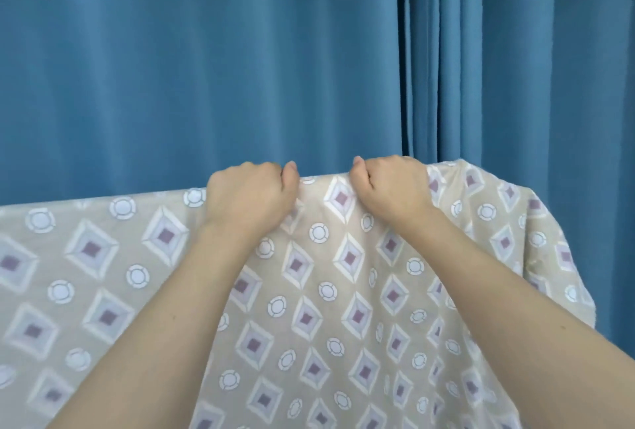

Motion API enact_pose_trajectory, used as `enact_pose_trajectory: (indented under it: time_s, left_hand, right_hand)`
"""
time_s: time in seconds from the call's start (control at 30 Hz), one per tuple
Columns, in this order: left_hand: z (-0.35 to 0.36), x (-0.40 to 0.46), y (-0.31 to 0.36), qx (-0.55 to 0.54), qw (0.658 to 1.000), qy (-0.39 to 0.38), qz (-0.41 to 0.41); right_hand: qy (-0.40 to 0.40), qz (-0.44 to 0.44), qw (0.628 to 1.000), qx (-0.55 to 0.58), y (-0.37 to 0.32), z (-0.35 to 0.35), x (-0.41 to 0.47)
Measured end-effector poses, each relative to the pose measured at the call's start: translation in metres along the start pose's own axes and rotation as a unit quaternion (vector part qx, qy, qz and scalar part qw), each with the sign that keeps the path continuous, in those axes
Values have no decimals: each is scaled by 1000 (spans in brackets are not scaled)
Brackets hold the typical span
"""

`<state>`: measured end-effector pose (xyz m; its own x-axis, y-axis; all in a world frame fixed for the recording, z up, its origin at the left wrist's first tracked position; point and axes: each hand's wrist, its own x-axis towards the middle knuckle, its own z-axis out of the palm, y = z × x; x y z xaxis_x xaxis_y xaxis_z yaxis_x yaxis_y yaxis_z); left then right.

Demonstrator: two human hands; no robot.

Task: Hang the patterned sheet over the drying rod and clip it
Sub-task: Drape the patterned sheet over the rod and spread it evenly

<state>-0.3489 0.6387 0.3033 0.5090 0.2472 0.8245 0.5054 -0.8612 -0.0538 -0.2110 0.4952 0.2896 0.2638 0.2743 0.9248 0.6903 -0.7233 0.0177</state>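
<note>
At centre frame I log both fists, left hand (252, 193) and right hand (391, 188), side by side gripping the sheet's (309, 308) top fold, which runs left-right, rod unseen, right hand nearer the draped end.

The rod is hidden under the sheet (343, 291). The sheet hangs over it. Its top fold runs from 9 o'clock to 2 o'clock.

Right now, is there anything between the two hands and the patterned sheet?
Nothing visible. The left hand and the right hand both grip the top fold of the patterned sheet directly, side by side. The blue curtain hangs behind. No rod or clip can be seen.
</note>
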Motion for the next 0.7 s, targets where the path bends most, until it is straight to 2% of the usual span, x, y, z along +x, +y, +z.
enact_pose_trajectory:
  time_s: [0.13, 0.27, 0.37, 0.5, 0.6, 0.63, 0.7]
  left_hand:
    - [4, -29, -64, 32, 996, 68, -58]
    - [-2, -27, -94, 68, 992, 66, -85]
    - [-10, -16, -96, 85, 990, 4, -114]
    - [-17, 3, -95, 65, 988, -113, -77]
    - [-20, 19, -96, 12, 973, -222, -58]
    - [-21, 21, -97, -4, 968, -243, -57]
    - [-20, 20, -102, -33, 970, -234, -55]
  right_hand:
    - [-21, 21, 999, -11, 3, 0, 2]
    - [-40, 37, 999, -6, -14, 1, 8]
    - [-53, 37, 998, 20, -33, 1, 9]
    - [16, -65, 994, 86, -88, 9, 5]
    - [31, -90, 989, 111, -128, 16, 6]
    - [28, -81, 992, 96, -135, 18, 6]
    - [12, -55, 997, 57, -140, 17, 7]
